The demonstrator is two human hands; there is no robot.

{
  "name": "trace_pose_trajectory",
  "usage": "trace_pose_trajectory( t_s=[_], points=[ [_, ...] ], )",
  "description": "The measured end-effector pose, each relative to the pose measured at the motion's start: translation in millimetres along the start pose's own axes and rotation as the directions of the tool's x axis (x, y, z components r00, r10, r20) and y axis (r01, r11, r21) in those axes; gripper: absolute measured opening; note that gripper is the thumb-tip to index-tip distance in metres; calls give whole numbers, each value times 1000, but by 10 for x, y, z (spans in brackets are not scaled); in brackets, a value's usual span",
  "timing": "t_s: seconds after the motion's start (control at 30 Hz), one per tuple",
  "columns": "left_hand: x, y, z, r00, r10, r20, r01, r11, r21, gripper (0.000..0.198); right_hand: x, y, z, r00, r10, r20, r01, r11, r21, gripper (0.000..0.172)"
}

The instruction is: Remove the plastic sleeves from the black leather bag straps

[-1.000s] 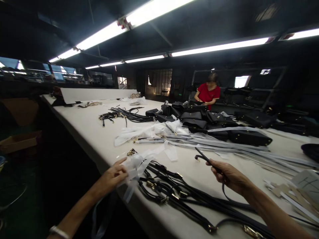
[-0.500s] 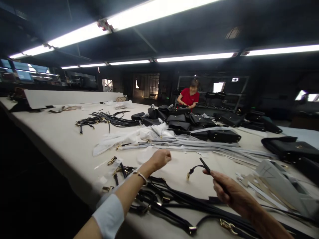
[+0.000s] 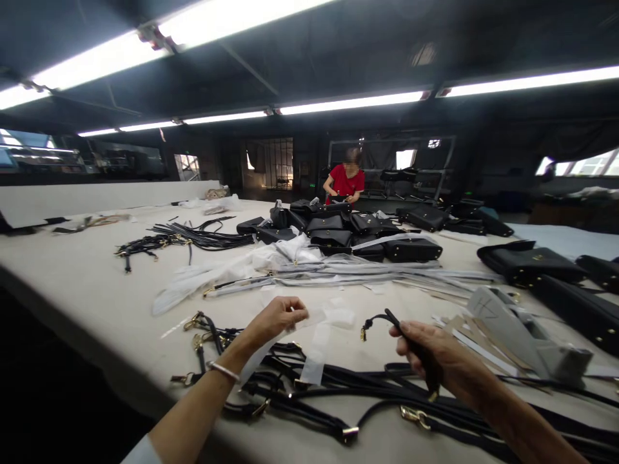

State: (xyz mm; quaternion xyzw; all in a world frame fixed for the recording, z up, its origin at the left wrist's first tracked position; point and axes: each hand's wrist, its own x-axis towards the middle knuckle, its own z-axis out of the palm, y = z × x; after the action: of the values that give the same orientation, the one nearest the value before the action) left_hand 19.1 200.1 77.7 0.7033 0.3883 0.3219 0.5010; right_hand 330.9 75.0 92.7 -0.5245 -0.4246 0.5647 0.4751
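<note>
Right hand (image 3: 420,351) clamped on black strap (image 3: 393,317); left hand (image 3: 279,316) curled, can't tell whether it grips clear film (image 3: 315,354) beside it. Loose straps (image 3: 309,415) below both, black bags (image 3: 331,233) beyond, grey device (image 3: 503,322) right of right hand.

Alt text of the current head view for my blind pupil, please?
The right hand grips a black strap above a table strewn with straps; the left hand is beside filmy wrapping. Beyond, black bags lie near a person in red.
</note>
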Motion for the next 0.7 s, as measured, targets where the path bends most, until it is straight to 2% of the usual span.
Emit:
trace_pose_trajectory(
  t_s=[0.1, 0.2, 0.27, 0.37, 0.53, 0.7],
  points=[
    [-380, 7, -103, 996, -54, -72, 45, 992, -122, 41, -8, -51, 133, 997, -4, 83, 13, 994, -105, 49],
    [-825, -43, -129, 979, -129, -159, 90, 969, -229, 49, -19, -107, 312, 989, 19, 148, 11, 981, -196, 56],
    [-1109, -106, -90, 962, -177, -210, 113, 952, -285, 51, -40, -146, 452, 980, 28, 198, 17, 975, -222, 60],
    [-1450, -233, 27, 935, -230, -269, 124, 925, -359, 51, -101, -198, 668, 959, 57, 277, 10, 972, -234, 57],
    [-1766, -520, 197, 906, -269, -326, 77, 863, -499, 53, -254, -259, 997, 899, 154, 409, -43, 963, -267, 45],
    [-1883, -823, 319, 912, -272, -308, 32, 795, -606, 57, -392, -333, 1229, 906, 161, 390, -36, 951, -307, 59]
  ],
)
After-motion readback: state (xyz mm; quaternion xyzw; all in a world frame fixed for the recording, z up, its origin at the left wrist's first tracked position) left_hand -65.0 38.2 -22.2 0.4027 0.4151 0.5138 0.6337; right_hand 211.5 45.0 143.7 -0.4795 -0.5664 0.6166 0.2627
